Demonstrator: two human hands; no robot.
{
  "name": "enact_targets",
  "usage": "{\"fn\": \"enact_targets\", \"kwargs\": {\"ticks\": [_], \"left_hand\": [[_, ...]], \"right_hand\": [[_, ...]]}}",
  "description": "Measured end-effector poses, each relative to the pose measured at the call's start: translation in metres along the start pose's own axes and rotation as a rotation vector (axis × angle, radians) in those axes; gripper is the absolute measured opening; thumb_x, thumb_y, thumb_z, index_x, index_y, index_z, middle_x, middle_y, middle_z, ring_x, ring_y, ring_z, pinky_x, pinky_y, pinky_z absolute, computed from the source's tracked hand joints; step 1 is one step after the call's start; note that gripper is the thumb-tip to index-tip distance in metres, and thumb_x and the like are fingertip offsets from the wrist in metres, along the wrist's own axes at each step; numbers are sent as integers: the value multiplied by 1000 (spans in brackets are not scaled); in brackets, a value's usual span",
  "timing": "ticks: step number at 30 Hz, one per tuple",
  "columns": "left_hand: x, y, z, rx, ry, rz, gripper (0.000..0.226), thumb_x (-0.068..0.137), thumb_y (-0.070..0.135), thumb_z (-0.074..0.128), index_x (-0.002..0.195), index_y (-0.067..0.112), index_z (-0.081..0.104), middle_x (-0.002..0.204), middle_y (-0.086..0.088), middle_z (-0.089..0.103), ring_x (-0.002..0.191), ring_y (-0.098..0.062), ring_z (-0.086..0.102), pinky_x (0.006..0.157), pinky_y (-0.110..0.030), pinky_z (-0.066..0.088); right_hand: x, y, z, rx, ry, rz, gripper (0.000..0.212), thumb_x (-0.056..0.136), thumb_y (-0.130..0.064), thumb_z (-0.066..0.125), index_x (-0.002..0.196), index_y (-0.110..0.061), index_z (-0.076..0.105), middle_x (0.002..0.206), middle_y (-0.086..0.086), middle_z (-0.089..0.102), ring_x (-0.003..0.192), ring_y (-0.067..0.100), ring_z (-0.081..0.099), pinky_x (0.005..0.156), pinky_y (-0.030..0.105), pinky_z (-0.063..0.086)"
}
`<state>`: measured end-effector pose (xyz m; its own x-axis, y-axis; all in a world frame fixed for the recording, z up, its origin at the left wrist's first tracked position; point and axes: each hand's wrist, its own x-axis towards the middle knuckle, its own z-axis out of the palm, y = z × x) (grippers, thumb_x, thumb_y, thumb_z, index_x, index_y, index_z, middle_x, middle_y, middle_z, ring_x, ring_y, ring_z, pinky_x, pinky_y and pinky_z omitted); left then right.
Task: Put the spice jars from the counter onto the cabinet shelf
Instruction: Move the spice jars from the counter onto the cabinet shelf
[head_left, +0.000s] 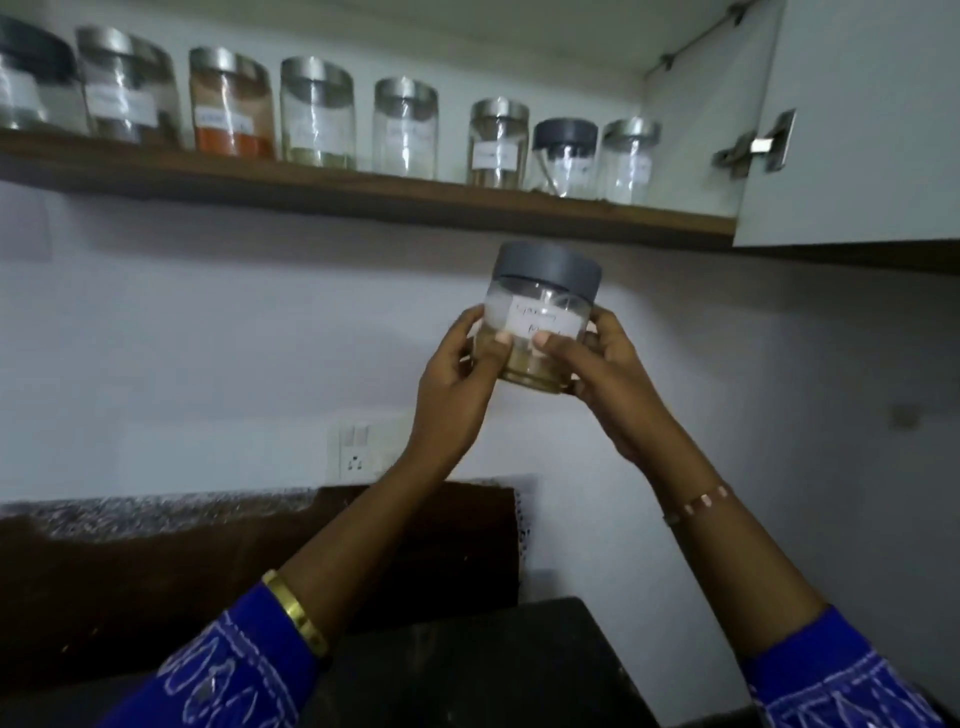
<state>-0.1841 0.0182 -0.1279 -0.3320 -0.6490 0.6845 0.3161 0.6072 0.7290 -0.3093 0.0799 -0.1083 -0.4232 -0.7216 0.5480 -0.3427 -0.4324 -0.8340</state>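
Observation:
A clear spice jar (540, 306) with a dark grey lid and a white handwritten label is held upright in the air below the wooden cabinet shelf (363, 200). My left hand (460, 384) grips its left side and my right hand (597, 374) its right side, thumbs on the front. A little pale spice lies in its bottom. On the shelf stands a row of several labelled jars, among them one with orange powder (231, 104) and a dark-lidded one (565, 158).
The open cabinet door (857, 130) with its hinge hangs at the right of the shelf. A wall socket (358, 447) sits on the white wall below. The dark counter (467, 670) lies under my arms, with a brown backsplash at the left.

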Motion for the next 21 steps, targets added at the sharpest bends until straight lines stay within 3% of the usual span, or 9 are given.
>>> {"fn": "enact_targets", "kwargs": {"ticks": [3,7,10,12,14,18,21], "left_hand": [[39,21,26,26,-42,72,42,96,27,44,137,21,41,125,0,56,109,-12,56,93,-25,49],[87,45,64,53,-71,164,39,95,23,47,134,18,45,108,10,59,94,-1,59,77,-6,47],[120,57,92,87,-81,167,43,94,23,49,135,12,43,112,0,61,96,-9,59,86,-19,49],[143,60,109,148,-66,182,46,93,27,51,136,15,41,119,-9,61,106,-19,59,94,-32,48],[164,62,124,188,-67,187,46,92,27,53,135,16,43,116,-9,62,107,-21,60,93,-35,49],[196,61,155,271,-85,214,47,90,17,55,135,14,42,114,-7,62,102,-17,59,76,-21,45],[210,51,177,390,-124,254,53,90,12,55,139,13,37,113,-4,60,92,-11,53,63,-9,39]], "right_hand": [[30,-26,-27,36,49,-66,60,84,-18,65,136,-17,36,127,9,57,112,25,59,92,41,53],[66,-59,-62,17,129,-178,60,82,-14,67,135,-16,38,109,1,63,101,19,64,82,32,55],[90,-75,-85,-88,223,-276,66,83,-15,66,139,-21,32,94,-8,58,88,12,62,73,23,54],[107,-81,-98,-183,281,-348,68,84,-17,64,141,-22,28,100,-7,54,92,12,59,78,24,52],[124,-81,-113,-227,316,-391,70,84,-16,63,143,-19,26,109,-3,49,98,15,56,85,28,51],[159,-73,-133,-241,361,-395,72,81,-12,64,142,-16,26,119,8,52,103,21,56,78,23,50],[180,-59,-142,-253,416,-397,71,78,-11,65,139,-13,30,122,9,48,109,27,56,88,35,53]]}}
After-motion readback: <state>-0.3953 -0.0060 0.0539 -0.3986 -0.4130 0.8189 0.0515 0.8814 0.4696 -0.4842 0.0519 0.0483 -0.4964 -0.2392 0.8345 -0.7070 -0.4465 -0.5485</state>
